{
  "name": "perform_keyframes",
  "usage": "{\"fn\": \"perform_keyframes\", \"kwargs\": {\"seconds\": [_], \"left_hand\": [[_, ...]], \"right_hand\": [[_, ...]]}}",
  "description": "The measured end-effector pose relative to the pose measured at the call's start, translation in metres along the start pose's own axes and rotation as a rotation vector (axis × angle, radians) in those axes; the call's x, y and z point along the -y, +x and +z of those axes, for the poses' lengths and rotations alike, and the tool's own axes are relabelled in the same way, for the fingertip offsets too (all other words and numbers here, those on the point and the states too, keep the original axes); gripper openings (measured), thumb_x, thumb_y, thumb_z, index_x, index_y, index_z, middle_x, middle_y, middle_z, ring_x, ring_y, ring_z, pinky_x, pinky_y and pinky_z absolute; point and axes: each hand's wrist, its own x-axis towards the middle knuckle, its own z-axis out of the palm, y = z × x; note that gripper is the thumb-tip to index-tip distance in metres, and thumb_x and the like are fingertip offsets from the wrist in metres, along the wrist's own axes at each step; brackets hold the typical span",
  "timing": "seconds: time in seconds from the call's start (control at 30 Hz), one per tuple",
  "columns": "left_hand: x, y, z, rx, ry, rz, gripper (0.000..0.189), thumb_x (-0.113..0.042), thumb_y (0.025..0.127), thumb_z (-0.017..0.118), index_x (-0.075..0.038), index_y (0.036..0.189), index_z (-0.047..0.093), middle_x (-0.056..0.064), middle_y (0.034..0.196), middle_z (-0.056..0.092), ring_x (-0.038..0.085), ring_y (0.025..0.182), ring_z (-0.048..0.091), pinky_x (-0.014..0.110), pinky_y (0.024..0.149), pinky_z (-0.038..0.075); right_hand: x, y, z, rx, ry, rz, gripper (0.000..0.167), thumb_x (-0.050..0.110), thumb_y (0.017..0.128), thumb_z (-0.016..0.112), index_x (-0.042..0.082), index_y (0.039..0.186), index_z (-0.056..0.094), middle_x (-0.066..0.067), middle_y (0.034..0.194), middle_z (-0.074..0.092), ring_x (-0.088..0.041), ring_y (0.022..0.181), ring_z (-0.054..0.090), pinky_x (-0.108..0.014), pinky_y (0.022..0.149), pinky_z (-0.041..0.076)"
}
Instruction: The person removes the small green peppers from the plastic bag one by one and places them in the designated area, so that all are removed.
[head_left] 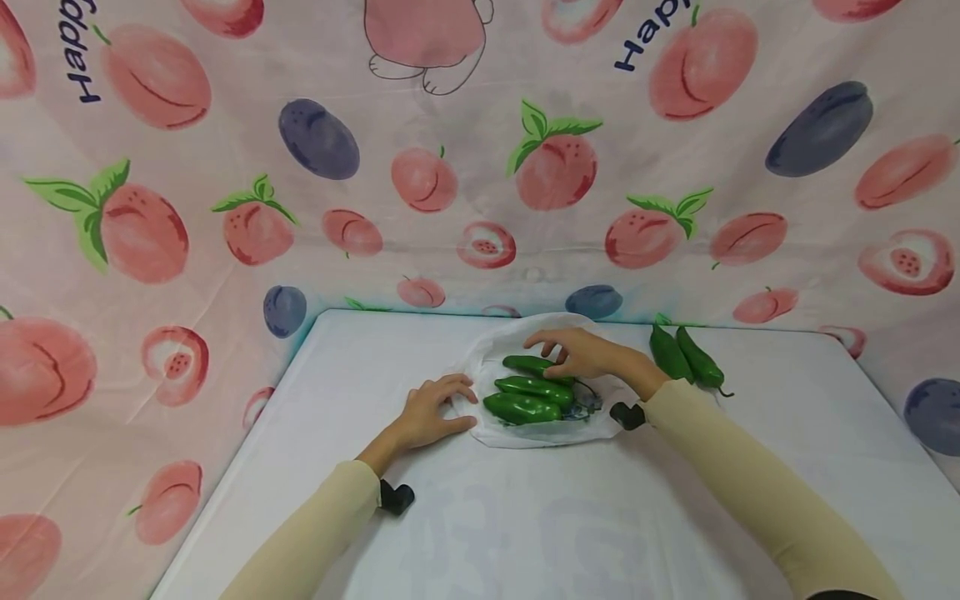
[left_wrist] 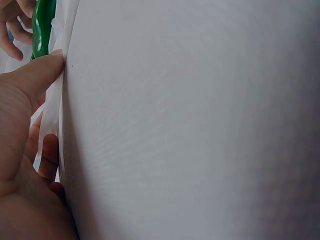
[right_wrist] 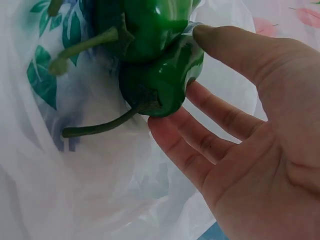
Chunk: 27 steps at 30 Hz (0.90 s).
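Step (my read): handling peppers at the bag. R hand (head_left: 588, 354) is at far pepper (head_left: 523, 363), thumb one side, fingertips the other; can't tell if pinched or only touched. L hand (head_left: 431, 410) at bag's L edge, thumb & fingers spread wide, touching plastic, prob. steadying it. Next move calls for, I'd judge, a sure grip or clean release by R hand w/o dragging the film.

Count: green peppers, 5 total. 3 within white bag (head_left: 517, 437), btwn the hands, side by side, stems on R wrist side: far pepper, middle pepper (head_left: 534, 388), near pepper (head_left: 521, 408). Other 2, loose pair (head_left: 701, 357), on table (head_left: 525, 517), to R of R hand, beyond its wrist. Bag x1. Black wrist pieces (head_left: 397, 497) x2, one per wrist.
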Motion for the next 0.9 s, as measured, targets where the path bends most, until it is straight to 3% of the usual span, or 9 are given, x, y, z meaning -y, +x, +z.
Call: {"fn": "perform_keyframes", "kwargs": {"seconds": [0.47,0.9], "left_hand": [[0.000,0.000,0.000,0.001,0.022,-0.009,0.026,-0.032,0.091,0.080,-0.025,0.114,0.070,-0.003,0.145,0.056,0.014,0.102,0.050,0.044,0.089,0.027],[-0.003,-0.001,0.000,-0.008,0.019,-0.003,0.026,-0.029,0.091,0.080,-0.022,0.114,0.070,-0.001,0.144,0.057,0.015,0.103,0.050,0.045,0.089,0.028]], "right_hand": [[0.008,0.003,0.001,0.049,-0.029,0.026,0.045,0.007,0.097,0.070,0.010,0.141,0.060,-0.019,0.124,0.064,-0.026,0.100,0.071,-0.040,0.084,0.057],[0.011,0.004,0.002,0.084,-0.055,0.050,0.044,0.007,0.099,0.067,0.012,0.142,0.060,-0.018,0.139,0.060,-0.033,0.116,0.066,-0.043,0.093,0.055]]}}
